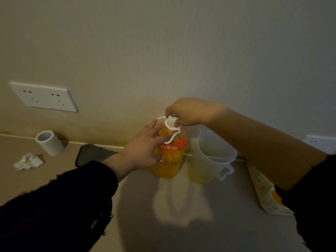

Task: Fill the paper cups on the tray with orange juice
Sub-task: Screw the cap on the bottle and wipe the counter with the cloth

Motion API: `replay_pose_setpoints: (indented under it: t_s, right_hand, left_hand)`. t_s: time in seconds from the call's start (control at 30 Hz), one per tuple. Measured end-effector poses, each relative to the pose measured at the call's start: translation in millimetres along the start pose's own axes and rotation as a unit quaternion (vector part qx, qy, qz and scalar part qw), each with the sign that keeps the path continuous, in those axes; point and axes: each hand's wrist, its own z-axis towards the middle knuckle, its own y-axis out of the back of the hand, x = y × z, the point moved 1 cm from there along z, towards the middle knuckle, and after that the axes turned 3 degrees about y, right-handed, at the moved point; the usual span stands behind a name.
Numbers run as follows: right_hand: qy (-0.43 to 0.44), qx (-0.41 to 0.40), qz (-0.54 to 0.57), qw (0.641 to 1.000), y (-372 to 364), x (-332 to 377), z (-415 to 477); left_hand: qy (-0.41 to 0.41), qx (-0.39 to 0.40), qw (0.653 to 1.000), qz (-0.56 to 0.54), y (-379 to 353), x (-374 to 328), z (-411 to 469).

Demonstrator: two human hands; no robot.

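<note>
A dim, lived-in corner of a home, probably a kitchen or dining area. A beige table [181, 224] meets a pale textured wall [163, 51] just behind the hands. Well to the left of the left hand [143, 151] are a white double wall socket [43, 97], a roll of tape [50, 142] and a crumpled tissue [28, 161]. Between the hands stands a large juice bottle [169, 160]. Below the right hand [189, 111] is a plastic measuring jug [211, 157], with a patterned tray [261, 190] further right.

Juice bottle [170, 157] on counter [181, 224] by wall, jug [211, 159] just right, tape roll [50, 142] far left
</note>
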Motion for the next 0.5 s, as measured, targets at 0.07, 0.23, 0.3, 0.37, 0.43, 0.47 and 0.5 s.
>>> replay_pose_setpoints:
  t_s: [0.07, 0.23, 0.3, 0.37, 0.43, 0.47, 0.5]
  right_hand:
    - [0.010, -0.021, -0.024, 0.999, -7.2, -0.9, 1.4]
    - [-0.047, -0.080, -0.015, 0.996, -11.7, -0.5, -3.4]
    - [-0.075, -0.097, -0.029, 0.992, -16.2, 5.1, -4.3]
    - [-0.107, -0.107, -0.067, 0.986, -19.8, 11.4, -3.7]
    - [-0.134, -0.110, -0.081, 0.982, -18.8, 14.1, -5.2]
    - [-0.131, -0.111, -0.081, 0.982, -16.8, 13.0, -6.1]
    - [-0.114, -0.112, -0.067, 0.985, -15.2, 11.2, -7.5]
  left_hand:
    - [-0.001, -0.003, 1.000, -0.009, -0.3, -0.2, -1.0]
    - [-0.003, -0.017, 1.000, -0.021, 1.1, -1.6, 1.1]
    - [-0.006, -0.019, 0.999, -0.029, 0.7, -2.0, 0.6]
    - [-0.006, -0.018, 1.000, -0.024, 0.3, -2.6, -0.4]
    - [-0.001, -0.012, 1.000, -0.019, 1.4, -3.4, -0.9]
    - [-0.001, -0.010, 1.000, -0.017, 3.0, -3.1, -0.5]
    - [-0.002, -0.007, 1.000, -0.014, 4.5, -2.8, -0.3]
